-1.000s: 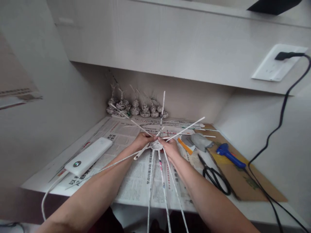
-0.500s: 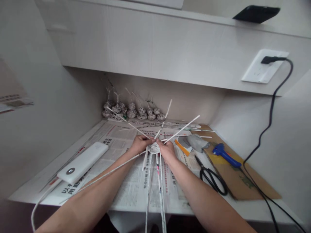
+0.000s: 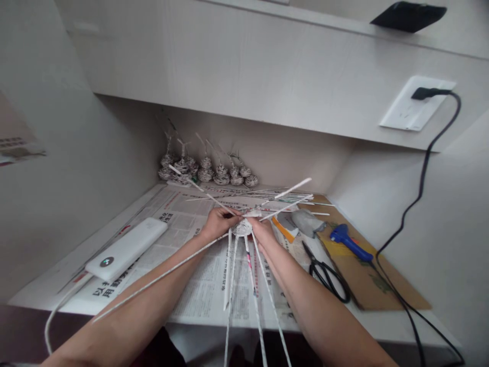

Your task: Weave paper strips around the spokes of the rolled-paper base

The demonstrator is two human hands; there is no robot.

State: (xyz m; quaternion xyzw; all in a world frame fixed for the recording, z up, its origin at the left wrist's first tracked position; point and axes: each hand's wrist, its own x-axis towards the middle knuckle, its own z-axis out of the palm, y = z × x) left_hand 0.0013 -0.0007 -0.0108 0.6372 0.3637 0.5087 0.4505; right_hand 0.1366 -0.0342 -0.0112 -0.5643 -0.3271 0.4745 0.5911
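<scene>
Between both hands, above the newspaper, is a small round woven paper piece (image 3: 242, 228) with rolled-paper strips fanning out from it. My left hand (image 3: 220, 224) is closed on its left edge, thumb and fingers pinched together near the top. From the other side my right hand (image 3: 260, 230) grips the right edge, its thumb near the top. Several strips hang down toward me, one of them a paper strip with a pink patch (image 3: 250, 262). A long strip (image 3: 164, 275) lies along my left forearm. Others point away, up-left and up-right. The fingertips are partly hidden.
Several woven paper gourds (image 3: 206, 171) stand at the back wall, before them loose paper rolls (image 3: 294, 197). A white power bank (image 3: 128, 247) lies left. On the right are black scissors (image 3: 326, 275), a blue glue gun (image 3: 350, 242) on cardboard (image 3: 385, 290), and a grey crumpled piece (image 3: 307, 223).
One strip that stood nearly upright at the far side now leans over to the right. The lower strips have spread further apart. Both hands stay at the woven piece.
</scene>
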